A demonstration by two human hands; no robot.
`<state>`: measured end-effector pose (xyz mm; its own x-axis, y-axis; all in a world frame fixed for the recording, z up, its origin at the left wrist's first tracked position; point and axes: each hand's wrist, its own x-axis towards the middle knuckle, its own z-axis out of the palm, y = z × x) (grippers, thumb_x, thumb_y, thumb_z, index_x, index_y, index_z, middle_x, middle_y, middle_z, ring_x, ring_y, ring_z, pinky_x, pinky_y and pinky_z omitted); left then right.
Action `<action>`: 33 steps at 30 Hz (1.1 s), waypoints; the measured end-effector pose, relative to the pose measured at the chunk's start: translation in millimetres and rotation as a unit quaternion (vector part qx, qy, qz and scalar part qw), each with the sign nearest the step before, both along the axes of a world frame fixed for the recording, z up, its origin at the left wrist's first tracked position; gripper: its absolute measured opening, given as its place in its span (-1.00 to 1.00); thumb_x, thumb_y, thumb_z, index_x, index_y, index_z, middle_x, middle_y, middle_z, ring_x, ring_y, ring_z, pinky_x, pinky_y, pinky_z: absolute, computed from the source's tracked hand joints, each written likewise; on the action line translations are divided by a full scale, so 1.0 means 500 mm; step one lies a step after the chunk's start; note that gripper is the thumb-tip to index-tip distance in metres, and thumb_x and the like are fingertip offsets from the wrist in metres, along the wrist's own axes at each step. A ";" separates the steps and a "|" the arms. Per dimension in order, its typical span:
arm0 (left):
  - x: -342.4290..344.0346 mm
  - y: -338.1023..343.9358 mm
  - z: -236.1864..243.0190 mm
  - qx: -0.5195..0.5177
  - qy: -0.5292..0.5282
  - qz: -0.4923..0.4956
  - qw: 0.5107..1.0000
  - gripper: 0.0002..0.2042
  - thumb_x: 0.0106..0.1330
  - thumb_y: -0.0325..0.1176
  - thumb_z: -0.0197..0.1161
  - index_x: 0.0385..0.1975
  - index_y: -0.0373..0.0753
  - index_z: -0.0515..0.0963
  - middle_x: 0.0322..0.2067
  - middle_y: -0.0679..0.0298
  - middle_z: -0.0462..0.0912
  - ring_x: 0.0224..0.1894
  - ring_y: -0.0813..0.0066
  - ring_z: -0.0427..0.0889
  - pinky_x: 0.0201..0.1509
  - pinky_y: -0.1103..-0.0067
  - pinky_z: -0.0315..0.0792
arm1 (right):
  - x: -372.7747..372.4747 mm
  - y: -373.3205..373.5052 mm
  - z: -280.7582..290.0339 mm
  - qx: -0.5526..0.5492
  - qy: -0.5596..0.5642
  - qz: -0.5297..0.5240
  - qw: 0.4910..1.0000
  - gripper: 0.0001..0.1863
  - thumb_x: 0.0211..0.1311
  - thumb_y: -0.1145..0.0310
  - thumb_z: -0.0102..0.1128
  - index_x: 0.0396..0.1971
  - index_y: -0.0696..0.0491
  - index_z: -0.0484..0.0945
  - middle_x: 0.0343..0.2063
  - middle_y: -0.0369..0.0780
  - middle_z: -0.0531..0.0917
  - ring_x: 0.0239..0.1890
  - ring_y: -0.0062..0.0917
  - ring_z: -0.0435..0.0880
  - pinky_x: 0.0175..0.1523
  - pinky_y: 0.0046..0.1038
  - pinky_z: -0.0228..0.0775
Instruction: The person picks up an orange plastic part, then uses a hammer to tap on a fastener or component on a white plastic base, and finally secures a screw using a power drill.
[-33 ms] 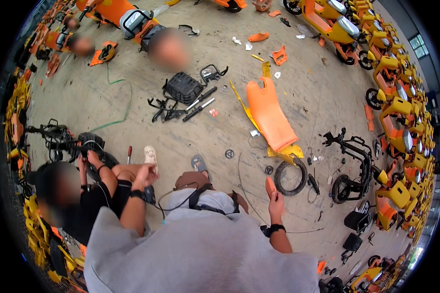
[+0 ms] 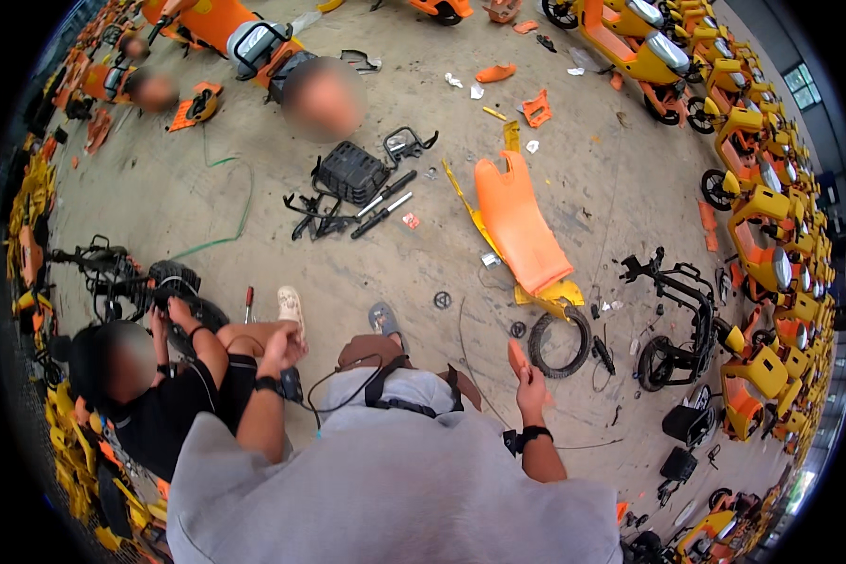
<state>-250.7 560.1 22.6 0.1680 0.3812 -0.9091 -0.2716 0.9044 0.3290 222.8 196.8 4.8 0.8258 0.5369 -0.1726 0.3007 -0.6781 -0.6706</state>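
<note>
Right hand (image 2: pixel 530 390): fingers closed on the orange piece (image 2: pixel 517 358), left of the tyre (image 2: pixel 560 372). Pinch firmly, don't flex it. Left hand (image 2: pixel 283 348): fingers half-curled, can't tell if holding anything.

R hand (image 2: pixel 532 387): small orange pc (image 2: pixel 517 356) gripped in fingers.
L hand (image 2: pixel 282 347): raised w/ fingers curled, nr co-worker (image 2: pixel 164 411); contents can't be made out.
Orange panel (image 2: pixel 524 226): laid on floor (image 2: pixel 423 254) w/ yellow pc (image 2: pixel 552 290) at lower end; tyre (image 2: pixel 583 350) just beside.
Black basket (image 2: pixel 352 171): set nr fork tubes (image 2: pixel 382 215).
Scooters (image 2: pixel 759 226): parked at R, orange/yellow; bare black frame (image 2: pixel 708 331) placed nr.
</note>
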 end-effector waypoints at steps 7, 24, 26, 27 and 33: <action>-0.135 0.077 -0.037 -0.005 0.088 0.088 0.992 -0.86 0.24 -0.29 0.12 -0.28 -0.17 0.47 -0.58 0.31 0.49 -0.52 0.36 0.50 -0.33 0.42 0.51 | 0.056 0.328 0.046 -0.056 -0.020 0.110 0.992 -0.66 0.30 0.18 0.06 -0.18 0.17 0.56 -0.32 0.07 0.62 -0.21 -0.03 0.58 -0.11 -0.19 0.41; -0.174 0.102 -0.048 -0.094 0.138 0.169 0.971 -0.87 0.34 -0.25 0.03 -0.36 -0.12 0.46 -0.53 0.39 0.53 -0.44 0.43 0.52 -0.33 0.41 0.46 | 0.192 0.689 -0.033 -0.072 0.026 0.106 0.991 -0.65 0.24 0.15 0.08 -0.26 0.15 0.59 -0.33 0.07 0.63 -0.20 -0.03 0.60 -0.11 -0.16 0.42; -0.130 0.150 -0.054 -0.134 0.170 0.180 0.960 -0.86 0.33 -0.27 -0.02 -0.35 -0.13 0.46 -0.51 0.39 0.55 -0.44 0.42 0.53 -0.34 0.41 0.47 | 0.225 0.694 -0.062 -0.108 0.051 0.080 0.990 -0.63 0.24 0.11 0.07 -0.27 0.14 0.59 -0.33 0.06 0.63 -0.21 -0.03 0.60 -0.12 -0.15 0.42; -0.104 0.188 -0.051 -0.146 0.183 0.174 0.956 -0.85 0.33 -0.27 -0.03 -0.35 -0.14 0.46 -0.50 0.39 0.56 -0.45 0.41 0.53 -0.34 0.40 0.47 | 0.248 0.702 -0.071 -0.124 0.069 0.069 0.987 -0.63 0.23 0.10 0.07 -0.28 0.14 0.59 -0.31 0.07 0.63 -0.19 0.00 0.59 -0.10 -0.12 0.41; 0.074 0.480 -0.020 0.023 0.100 -0.012 0.995 -0.78 0.34 -0.23 0.01 -0.28 -0.27 0.44 -0.46 0.16 0.54 -0.49 0.29 0.53 -0.37 0.34 0.47 | 0.344 0.754 -0.099 -0.161 0.066 0.017 0.985 -0.60 0.26 0.09 0.05 -0.24 0.17 0.58 -0.34 0.07 0.64 -0.20 -0.03 0.60 -0.10 -0.16 0.43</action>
